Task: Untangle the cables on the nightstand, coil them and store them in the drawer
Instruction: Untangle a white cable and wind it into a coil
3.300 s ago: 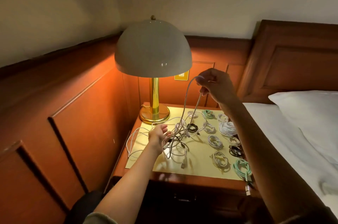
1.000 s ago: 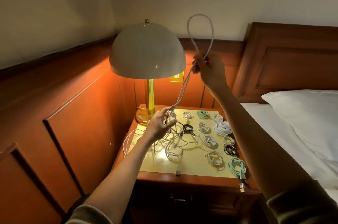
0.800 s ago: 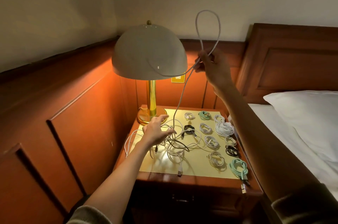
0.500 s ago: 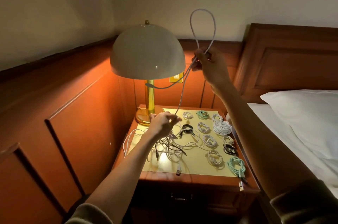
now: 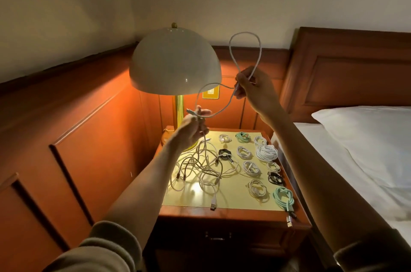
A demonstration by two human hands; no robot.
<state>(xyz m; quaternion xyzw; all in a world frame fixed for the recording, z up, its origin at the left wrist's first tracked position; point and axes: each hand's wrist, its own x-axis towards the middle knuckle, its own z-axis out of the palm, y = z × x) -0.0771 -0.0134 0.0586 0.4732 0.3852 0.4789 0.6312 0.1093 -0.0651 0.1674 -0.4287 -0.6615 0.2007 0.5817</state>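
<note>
The drawer (image 5: 216, 238) is nearest you and looks closed, so nothing's stored yet. Above it is the front lip of the bench (image 5: 244, 212), and mind that edge: a loose plug (image 5: 213, 206) lies right at it, and the mint coil (image 5: 283, 199) at the front right corner has its plug hanging over. The tangle (image 5: 200, 169) sprawls across the left half. The coiled cables (image 5: 266, 152) sit in rows on the right half, just beside it. Your left hand (image 5: 193, 129) is raised over the back left of the bench, grip clamped on the white cable (image 5: 244, 33) close to its plug end. A strand drops from that hand into the tangle, though I can't tell if it's the same cable. Your right hand (image 5: 253, 87) is higher and further back, grip pinched where one loop stands up from the fingers. My read is you're coiling with the tail not yet free. So feed slack with the left hand, lay each new loop to match the standing one, and lift gently. That way the strand slides out instead of dragging the heap toward the front lip. As for room, the lamp shade (image 5: 175, 62) sits just beside the slack between your hands. The wood panelling (image 5: 89, 138) closes off the left, so swing loops rightward and up. There's open air there above the bed (image 5: 333, 160).
</note>
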